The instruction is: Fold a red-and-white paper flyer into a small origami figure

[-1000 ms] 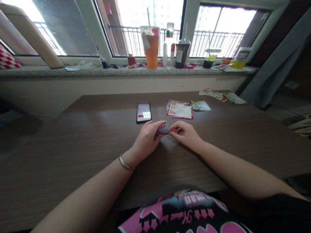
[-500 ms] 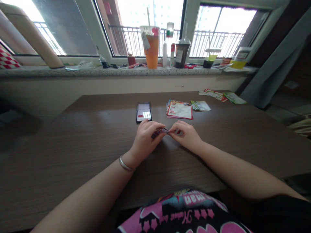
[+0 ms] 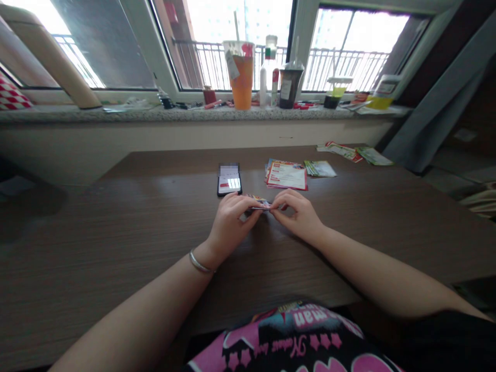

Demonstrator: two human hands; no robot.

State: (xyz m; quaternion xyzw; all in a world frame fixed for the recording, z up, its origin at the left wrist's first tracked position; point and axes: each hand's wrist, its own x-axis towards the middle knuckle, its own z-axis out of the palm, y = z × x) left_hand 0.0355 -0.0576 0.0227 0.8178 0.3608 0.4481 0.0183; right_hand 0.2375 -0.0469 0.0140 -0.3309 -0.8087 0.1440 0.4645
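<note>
Pinching a small printed piece (image 3: 260,202) between thumb and fingers, the left hand (image 3: 234,214) is curled over the middle of the brown table (image 3: 116,237), a silvery bracelet (image 3: 199,262) around its wrist. The right hand (image 3: 296,211) meets it from the other side, thumb and forefinger closed on the piece's right end, the other fingers bent in. Between the two sets of fingertips I can see a thin pale edge and a patch of colour behind it; whether it is paper or card I cannot tell from here. Just beyond the left hand lies a phone (image 3: 229,183), its screen lit. Farther off, past the right hand, a stack of red-bordered cards (image 3: 287,175) lies flat, with some green-edged cards (image 3: 320,169) right beside it, and more cards (image 3: 343,151) are spread near the table's far right corner. Behind all this, on the speckled windowsill (image 3: 132,117), stand a tall cup of orange drink (image 3: 243,77) and a dark cup (image 3: 290,87).
</note>
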